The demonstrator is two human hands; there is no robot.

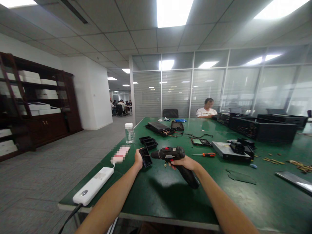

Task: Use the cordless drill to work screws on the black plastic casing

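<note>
My left hand (138, 158) is closed on the side of a black plastic tray-like part (146, 157), tilted up above the table. In my right hand (186, 162) is a black cordless drill (170, 153) with red details, gripped by its handle. The drill points left, and its bit reaches the face of the black part; whether it touches a screw I cannot make out. More black compartmented plastic parts (149, 142) lie just beyond my left hand. A small brass-coloured piece (165, 165) shows below the drill.
On the green table (156, 195) are a white power strip (94, 186), a clear bottle (129, 133), an orange-handled screwdriver (208, 154), a silver drive-like unit (229, 151) and a black device (159, 127). Large black cases (263, 128) stand at right. A person (207, 109) sits at the far side.
</note>
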